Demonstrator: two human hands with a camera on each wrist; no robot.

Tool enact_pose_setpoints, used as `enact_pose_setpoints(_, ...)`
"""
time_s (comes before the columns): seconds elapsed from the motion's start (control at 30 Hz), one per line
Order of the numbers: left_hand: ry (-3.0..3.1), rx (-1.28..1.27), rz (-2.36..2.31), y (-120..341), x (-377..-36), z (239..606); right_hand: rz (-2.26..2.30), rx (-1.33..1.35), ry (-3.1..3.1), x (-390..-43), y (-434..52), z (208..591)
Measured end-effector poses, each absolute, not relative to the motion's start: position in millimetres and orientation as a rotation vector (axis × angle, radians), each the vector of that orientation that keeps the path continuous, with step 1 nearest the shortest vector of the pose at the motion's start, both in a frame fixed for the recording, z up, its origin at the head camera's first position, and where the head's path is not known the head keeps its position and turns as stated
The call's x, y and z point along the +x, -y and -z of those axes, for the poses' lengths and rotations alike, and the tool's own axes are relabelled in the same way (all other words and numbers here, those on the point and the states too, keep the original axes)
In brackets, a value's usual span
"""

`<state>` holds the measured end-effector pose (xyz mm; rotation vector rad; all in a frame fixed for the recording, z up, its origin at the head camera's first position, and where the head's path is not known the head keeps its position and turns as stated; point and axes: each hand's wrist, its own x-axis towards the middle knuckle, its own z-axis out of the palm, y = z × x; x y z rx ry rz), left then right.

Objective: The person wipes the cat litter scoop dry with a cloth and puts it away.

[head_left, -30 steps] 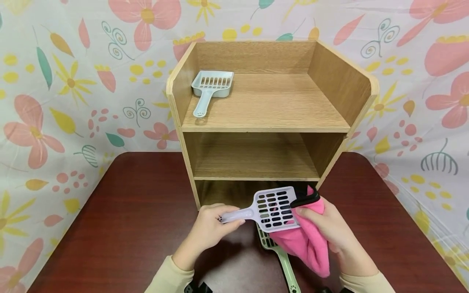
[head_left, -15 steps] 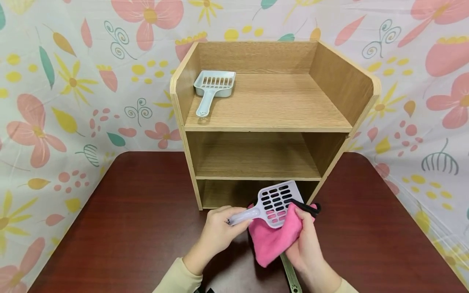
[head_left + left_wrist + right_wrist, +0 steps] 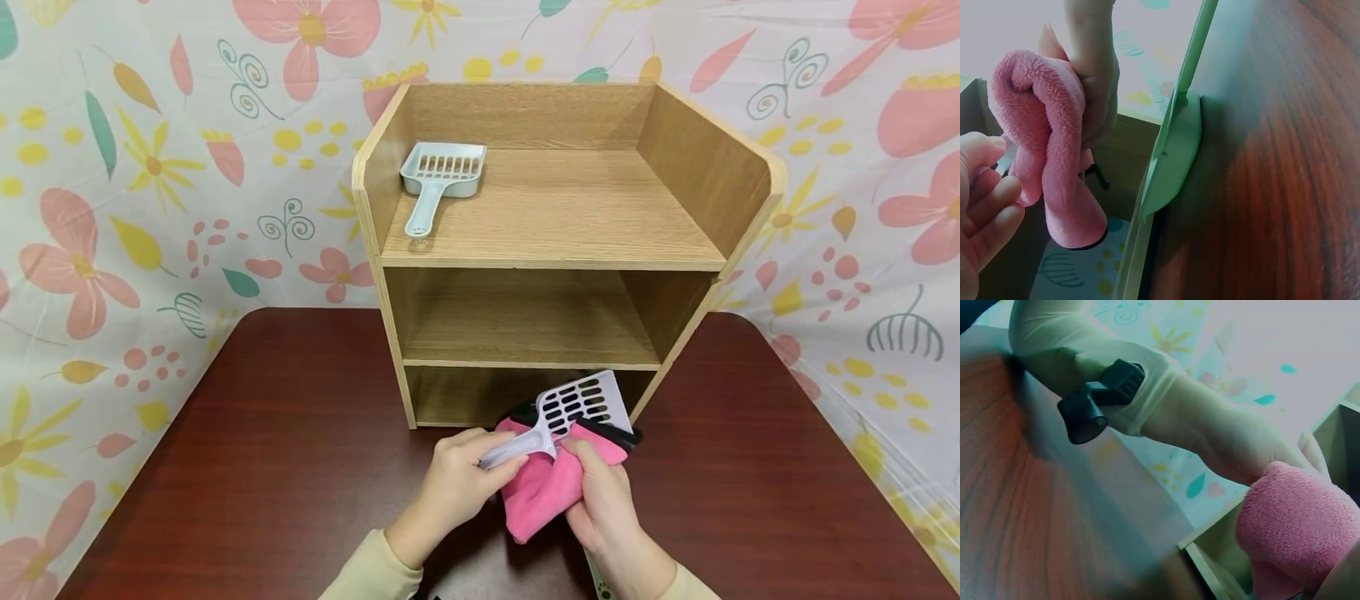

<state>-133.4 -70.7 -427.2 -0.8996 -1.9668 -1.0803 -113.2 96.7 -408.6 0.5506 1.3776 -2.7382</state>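
My left hand (image 3: 453,483) grips the handle of a lavender litter scoop (image 3: 540,439) by its end, the slotted head pointing up and right before the shelf. A pink plush cloth (image 3: 540,500) with black edging is bunched in my right hand (image 3: 611,512), which pinches it against the scoop where handle meets head. The cloth hides part of the neck. Below lies a green litter scoop (image 3: 597,575), mostly covered in the head view by the cloth and right hand; the left wrist view shows more of this green scoop (image 3: 1175,150) on the table.
A wooden shelf unit (image 3: 551,260) stands at the back of the dark red-brown table (image 3: 300,467). On its top level, at the left, a pale blue litter scoop (image 3: 431,196) sits with a matching tray (image 3: 461,190). A flower-print sheet (image 3: 187,167) hangs behind.
The right hand has moved left with the cloth, from the lavender scoop's front edge down to its neck. The left hand keeps its grip and has shifted slightly right.
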Motion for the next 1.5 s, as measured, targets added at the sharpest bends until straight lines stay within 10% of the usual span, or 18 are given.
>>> enact_pose_setpoints(1.5, 1.972, -0.847, 1.110, 68, -133, 427, 2.728, 0.316, -1.275, -107, -98, 403)
